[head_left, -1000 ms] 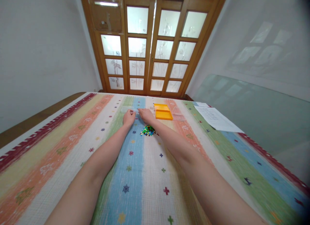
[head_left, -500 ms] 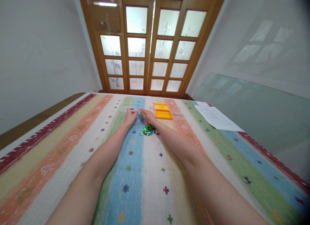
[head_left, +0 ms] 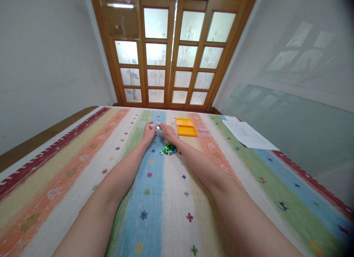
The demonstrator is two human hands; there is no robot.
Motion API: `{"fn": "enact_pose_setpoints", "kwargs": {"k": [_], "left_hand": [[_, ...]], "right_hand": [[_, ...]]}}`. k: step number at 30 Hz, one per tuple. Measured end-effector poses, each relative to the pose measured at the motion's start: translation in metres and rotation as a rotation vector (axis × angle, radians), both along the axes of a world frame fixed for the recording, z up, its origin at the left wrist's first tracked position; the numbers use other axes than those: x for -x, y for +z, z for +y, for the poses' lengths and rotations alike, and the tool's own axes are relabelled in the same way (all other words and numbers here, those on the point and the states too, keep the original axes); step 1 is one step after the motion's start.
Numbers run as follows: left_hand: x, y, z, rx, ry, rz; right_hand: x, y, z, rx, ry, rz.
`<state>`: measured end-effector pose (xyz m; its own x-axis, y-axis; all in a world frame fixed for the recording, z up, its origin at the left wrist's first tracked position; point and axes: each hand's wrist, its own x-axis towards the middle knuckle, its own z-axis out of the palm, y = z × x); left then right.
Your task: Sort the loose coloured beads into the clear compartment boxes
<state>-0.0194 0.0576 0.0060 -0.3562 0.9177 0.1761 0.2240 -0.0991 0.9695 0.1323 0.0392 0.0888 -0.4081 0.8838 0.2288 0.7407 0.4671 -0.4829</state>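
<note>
Both my arms reach far across a striped cloth [head_left: 83,164]. My left hand [head_left: 149,131] and my right hand [head_left: 167,130] meet at the far middle of the table, fingers pinched on a small clear plastic piece [head_left: 156,124] held between them. A flat clear plastic sheet or tray [head_left: 142,124] lies just left of my left hand. A small heap of coloured beads [head_left: 168,149], green, blue and dark, lies on the cloth just in front of my right wrist.
An orange tray [head_left: 186,127] sits right of my hands, with a clear plastic piece [head_left: 204,133] beside it. A printed white paper [head_left: 246,134] lies at the far right. A glass pane [head_left: 290,127] leans on the right wall. Wooden glazed doors [head_left: 171,54] stand behind the table.
My hands have lifted slightly and drawn closer together at the clear piece; the fingers now pinch it off the cloth. The view has barely shifted.
</note>
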Motion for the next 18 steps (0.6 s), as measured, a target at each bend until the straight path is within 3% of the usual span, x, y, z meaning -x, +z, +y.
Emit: {"fn": "enact_pose_setpoints", "kwargs": {"k": [5, 9, 13, 15, 18], "left_hand": [[0.0, 0.011, -0.011, -0.056, -0.049, 0.073], [-0.003, 0.018, -0.017, -0.046, -0.038, 0.102], [-0.007, 0.019, -0.022, -0.046, -0.132, 0.099], [-0.007, 0.019, -0.024, -0.061, -0.182, 0.093], [-0.006, 0.018, -0.024, -0.052, -0.158, 0.077]], "right_hand": [[-0.004, 0.002, 0.012, -0.024, -0.034, -0.004], [-0.012, 0.007, 0.016, -0.138, -0.028, 0.086], [-0.029, 0.01, 0.022, -0.273, -0.057, 0.275], [-0.039, 0.01, 0.024, -0.283, -0.023, 0.316], [-0.048, 0.007, 0.026, -0.257, 0.017, 0.297]]}}
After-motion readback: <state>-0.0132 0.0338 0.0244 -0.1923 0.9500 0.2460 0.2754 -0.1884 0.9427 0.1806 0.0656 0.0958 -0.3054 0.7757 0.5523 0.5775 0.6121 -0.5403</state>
